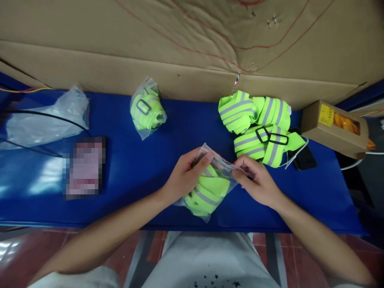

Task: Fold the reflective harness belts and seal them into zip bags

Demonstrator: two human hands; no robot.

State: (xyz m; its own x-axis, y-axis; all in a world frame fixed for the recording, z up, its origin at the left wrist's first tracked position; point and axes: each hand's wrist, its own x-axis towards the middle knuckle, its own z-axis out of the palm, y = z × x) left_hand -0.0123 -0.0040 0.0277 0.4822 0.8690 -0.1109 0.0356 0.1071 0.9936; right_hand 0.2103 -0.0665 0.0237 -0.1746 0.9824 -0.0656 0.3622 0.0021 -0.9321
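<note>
A clear zip bag (233, 185) hangs between my hands over the front part of the blue table. Inside it lies a rolled neon-yellow reflective strap (210, 194) with grey stripes. My left hand (189, 171) pinches the bag's upper left corner, thumb on top. At the other end of the bag's mouth, my right hand (255, 180) grips the edge between thumb and fingers. Just beyond my right hand sits a pile of loose rolled reflective straps (255, 112), one with black buckles (271, 137).
Toward the back left stands a bagged strap roll (147, 108). Clear plastic bags (51, 120) and a blurred-out device (85, 166) with cables lie on the left of the blue table (129, 160). A cardboard box (333, 128) and a black phone (304, 158) are at right. Cardboard (150, 60) walls the back.
</note>
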